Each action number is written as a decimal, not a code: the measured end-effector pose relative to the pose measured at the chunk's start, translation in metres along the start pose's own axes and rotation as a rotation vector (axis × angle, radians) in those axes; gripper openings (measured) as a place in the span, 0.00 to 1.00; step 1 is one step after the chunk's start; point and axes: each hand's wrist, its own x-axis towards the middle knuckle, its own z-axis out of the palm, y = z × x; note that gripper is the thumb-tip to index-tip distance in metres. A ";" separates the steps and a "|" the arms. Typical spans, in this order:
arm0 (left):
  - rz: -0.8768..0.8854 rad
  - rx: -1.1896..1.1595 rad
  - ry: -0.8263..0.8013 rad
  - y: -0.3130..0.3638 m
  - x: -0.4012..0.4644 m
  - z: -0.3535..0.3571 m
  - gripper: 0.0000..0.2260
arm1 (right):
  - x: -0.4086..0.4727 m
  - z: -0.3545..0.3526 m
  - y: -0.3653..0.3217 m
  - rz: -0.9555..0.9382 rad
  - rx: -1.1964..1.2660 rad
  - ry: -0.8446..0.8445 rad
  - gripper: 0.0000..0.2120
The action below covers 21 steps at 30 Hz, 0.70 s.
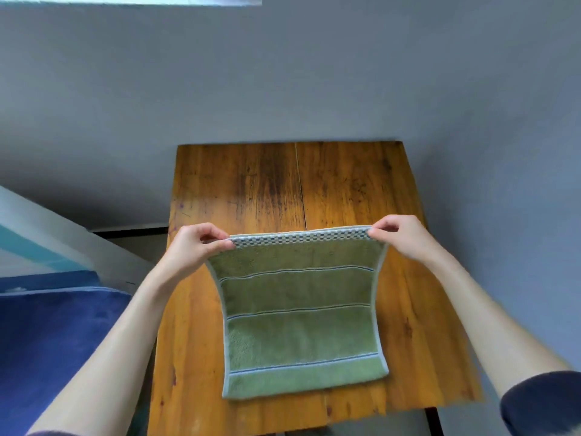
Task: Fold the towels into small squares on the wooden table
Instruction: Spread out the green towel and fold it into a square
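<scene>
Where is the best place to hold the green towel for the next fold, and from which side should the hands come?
Hold the green towel at the two far corners of its checkered border, as the left hand and right hand do now, each pinching from its own outer side. That edge is lifted and stretched straight, while the near edge appears to rest on the wooden table, so it can probably fold toward the person evenly.

left hand (191,247): fingers pinching | right hand (405,237): fingers pinching

Green towel (298,313) over wooden table (345,184), far corners pinched in left hand (191,247) and right hand (405,236).
</scene>
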 end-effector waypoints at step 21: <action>0.564 0.297 0.513 0.123 -0.061 -0.116 0.11 | -0.048 -0.100 -0.125 -0.451 0.368 0.278 0.10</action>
